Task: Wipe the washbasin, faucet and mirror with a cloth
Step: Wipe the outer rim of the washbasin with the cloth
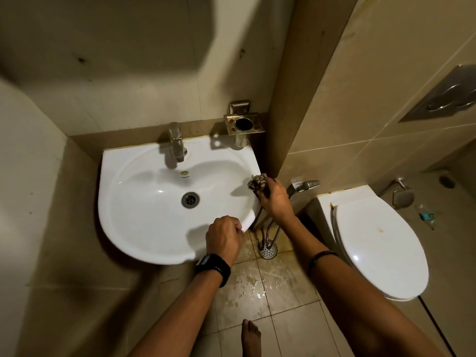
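Observation:
A white washbasin [144, 228] hangs in the corner, its drain [190, 200] in the middle. The chrome faucet [176, 141] stands at its back rim. My right hand [273, 199] is at the basin's right edge, closed on a bunched brown patterned cloth [258, 182] that touches the rim. My left hand [224, 237] grips the basin's front right rim, fingers curled over the edge. A black watch sits on that wrist. No mirror is in view.
A metal tumbler holder [243, 124] is fixed to the wall behind the basin. A hand sprayer [305, 186] hangs right of my right hand. A closed white toilet [378, 243] stands at right. Wet floor tiles, a floor drain [268, 249] and my bare foot [250, 336] lie below.

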